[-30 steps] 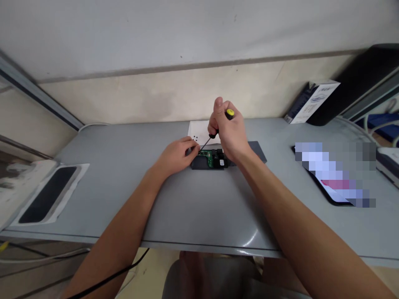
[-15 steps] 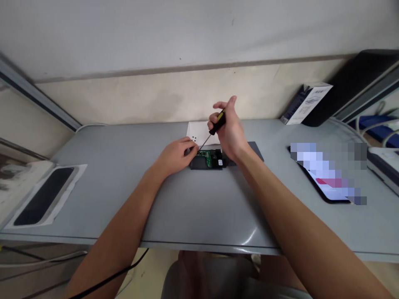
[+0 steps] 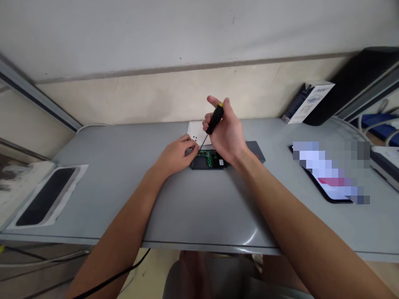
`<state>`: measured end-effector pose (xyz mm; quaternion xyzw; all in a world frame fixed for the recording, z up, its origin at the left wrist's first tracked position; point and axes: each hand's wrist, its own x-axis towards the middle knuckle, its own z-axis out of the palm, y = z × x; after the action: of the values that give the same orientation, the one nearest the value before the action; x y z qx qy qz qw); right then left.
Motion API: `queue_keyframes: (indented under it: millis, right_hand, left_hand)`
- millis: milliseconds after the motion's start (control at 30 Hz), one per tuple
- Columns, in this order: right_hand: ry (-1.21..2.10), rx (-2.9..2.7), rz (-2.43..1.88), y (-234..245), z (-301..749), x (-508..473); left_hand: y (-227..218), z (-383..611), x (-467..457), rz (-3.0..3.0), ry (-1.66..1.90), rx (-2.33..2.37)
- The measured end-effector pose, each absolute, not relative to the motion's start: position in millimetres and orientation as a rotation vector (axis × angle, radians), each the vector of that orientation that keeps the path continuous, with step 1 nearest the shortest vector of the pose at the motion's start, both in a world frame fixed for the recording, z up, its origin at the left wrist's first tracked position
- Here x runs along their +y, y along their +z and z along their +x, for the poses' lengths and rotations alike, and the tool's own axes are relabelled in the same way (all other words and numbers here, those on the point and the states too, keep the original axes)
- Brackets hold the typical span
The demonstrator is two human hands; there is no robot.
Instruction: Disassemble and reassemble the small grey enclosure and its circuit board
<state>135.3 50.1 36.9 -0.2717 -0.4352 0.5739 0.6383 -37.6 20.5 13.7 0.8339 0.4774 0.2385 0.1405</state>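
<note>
A small dark casing (image 3: 199, 163) with a green circuit board (image 3: 209, 158) in it lies flat on the grey table. My left hand (image 3: 178, 153) has its thumb and fingers closed on the casing's left end, close to the screwdriver tip. In my right hand (image 3: 230, 135) is a screwdriver (image 3: 215, 119) with a black and yellow handle. Its thin shaft slants down to the board's upper left part, where the fingers of my left hand partly hide the tip. Behind the casing, several tiny dark pieces (image 3: 195, 138), perhaps screws, rest on white paper (image 3: 195, 128).
A dark grey flat panel (image 3: 256, 150) lies right of the casing, partly behind my right wrist. Further right are a lit phone (image 3: 324, 174) and an upright white and dark box (image 3: 310, 101). On the left lies a black slab (image 3: 46, 197) on white wrapping.
My right hand has turned and moved slightly left, bringing the screwdriver handle more upright. The tip stays at the same corner of the board, and my left hand keeps its place.
</note>
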Motion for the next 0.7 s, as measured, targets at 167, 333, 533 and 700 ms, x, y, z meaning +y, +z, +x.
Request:
queue_keyframes:
  millis: [167,333,533,700]
  right_hand:
    - [1.274,-0.986,-0.643,35.5,137.2,51.1]
    - [1.207,-0.966,-0.674,33.0,138.3,55.5]
    - [1.221,-1.103,-0.640,39.5,140.7,48.2]
    - [1.092,-1.198,-0.667,37.6,137.0,43.8]
  left_hand:
    - [12.9,-37.7,21.7,2.351,0.665,1.354]
    - [14.0,-37.5,22.0,2.317,0.645,1.386]
    - [24.3,-32.9,18.2,2.296,0.412,1.684]
    - [33.9,-22.5,14.7,2.174,0.304,1.898]
